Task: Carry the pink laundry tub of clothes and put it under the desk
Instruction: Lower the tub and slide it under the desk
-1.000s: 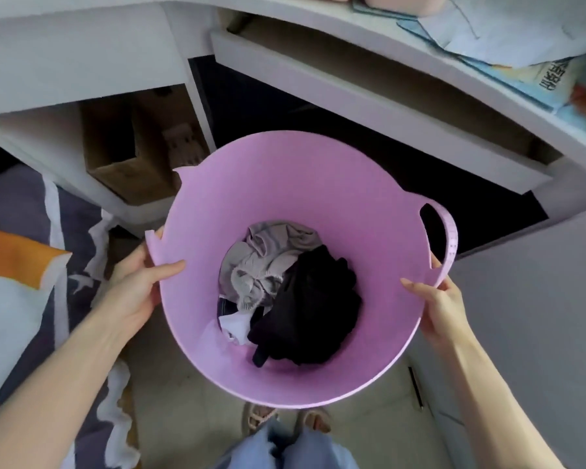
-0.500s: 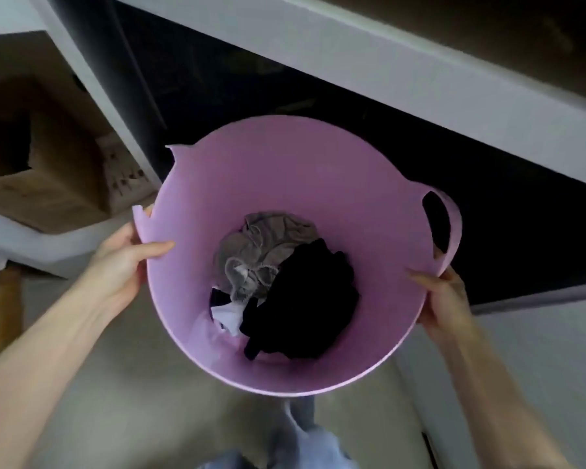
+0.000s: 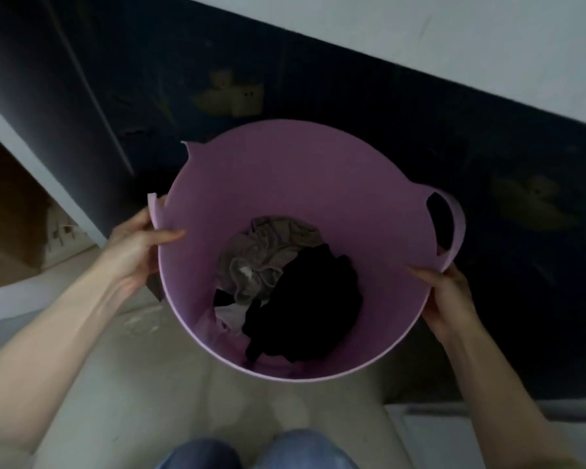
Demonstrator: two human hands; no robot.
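Your left hand and right hand both clamped pink tub rim; clothes inside. Desk edge overhead, dark open room beyond.

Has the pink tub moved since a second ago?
Yes. The pink tub has gone down and forward, toward the dark space under the desk edge.

One round pink plastic laundry tub is showing, with one loop handle. Three bunched garments are lying inside: one grey, one black, one white. Two bare hands are showing: left, right.
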